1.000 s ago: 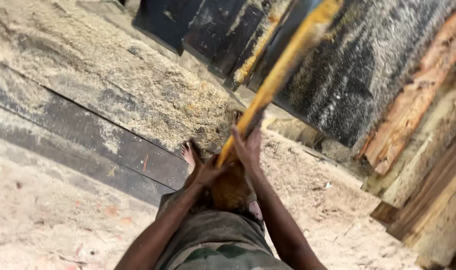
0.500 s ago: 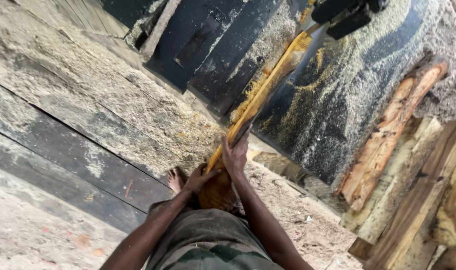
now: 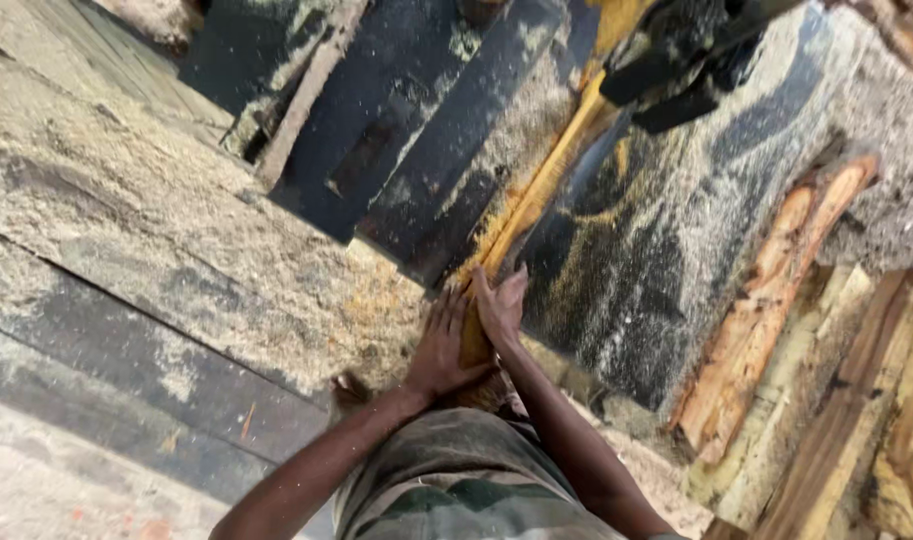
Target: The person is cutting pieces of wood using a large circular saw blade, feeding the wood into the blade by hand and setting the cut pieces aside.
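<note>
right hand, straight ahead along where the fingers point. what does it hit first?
Probably the dark machine part over the yellow wood strip; the right hand points along that strip. Depth is unclear.

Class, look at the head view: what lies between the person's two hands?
In the head view, the near end of a yellow wood strip lies between the left hand and right hand; both press against it.
</note>
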